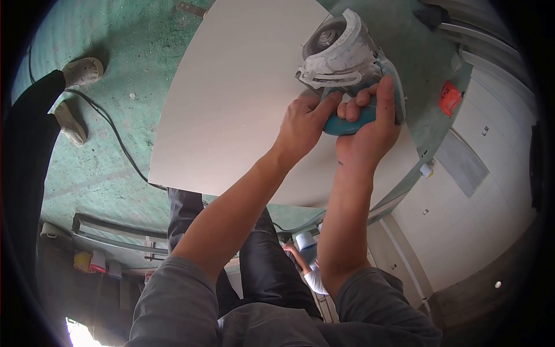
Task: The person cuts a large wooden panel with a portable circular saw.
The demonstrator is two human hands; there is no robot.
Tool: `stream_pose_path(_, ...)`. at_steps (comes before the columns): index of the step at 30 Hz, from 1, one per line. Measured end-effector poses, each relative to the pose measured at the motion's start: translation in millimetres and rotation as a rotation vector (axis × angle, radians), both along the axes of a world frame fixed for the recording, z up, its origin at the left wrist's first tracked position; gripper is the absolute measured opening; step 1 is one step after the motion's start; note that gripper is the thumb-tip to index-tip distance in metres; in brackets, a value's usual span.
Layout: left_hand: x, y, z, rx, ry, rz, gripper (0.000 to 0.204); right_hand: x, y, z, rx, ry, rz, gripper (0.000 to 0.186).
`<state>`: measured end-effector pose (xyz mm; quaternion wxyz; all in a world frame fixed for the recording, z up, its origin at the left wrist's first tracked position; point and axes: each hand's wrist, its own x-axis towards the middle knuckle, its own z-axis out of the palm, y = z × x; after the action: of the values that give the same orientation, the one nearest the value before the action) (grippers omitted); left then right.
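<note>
A handheld circular saw (pixel 347 66), with a teal handle and a dust-caked pale round housing, sits over the right part of a large pale panel (pixel 225 115). Around the teal handle wrap the fingers of my right hand (pixel 370 121), its thumb pointing up along the side. Close beside it, my left hand (pixel 303 124) is closed at the saw's near left edge, thumb against the tool; some of its fingertips are hidden. The saw's blade does not show.
At left stands another person's legs and dusty shoes (pixel 81 72), with a black cable (pixel 115 130) running across the green floor to the panel's edge. An orange-red packet (pixel 449 98) lies at right. Metal bars (pixel 115 234) and a second person's arm (pixel 298 257) appear behind my legs.
</note>
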<state>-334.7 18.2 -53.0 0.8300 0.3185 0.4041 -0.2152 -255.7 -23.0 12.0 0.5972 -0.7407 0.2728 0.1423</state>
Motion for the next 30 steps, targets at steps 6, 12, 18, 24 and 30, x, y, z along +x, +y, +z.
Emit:
stream_pose_path(6,28,3,5,0.022,0.033,-0.020,0.048,29,4,4,0.025,0.020,0.005,0.028)
stream_pose_path(12,64,4,20,-0.008,0.069,-0.027,0.055,66,4,19,0.021,0.025,0.009,0.028)
stream_pose_path(18,96,7,22,-0.033,0.073,-0.001,0.057,98,7,21,0.020,0.009,0.023,0.028)
stream_pose_path(24,124,20,16,-0.064,0.075,-0.027,0.051,126,17,13,0.033,0.007,0.034,0.029)
stream_pose_path(30,182,9,48,-0.063,0.067,-0.021,0.051,184,6,47,0.034,0.002,0.049,0.028)
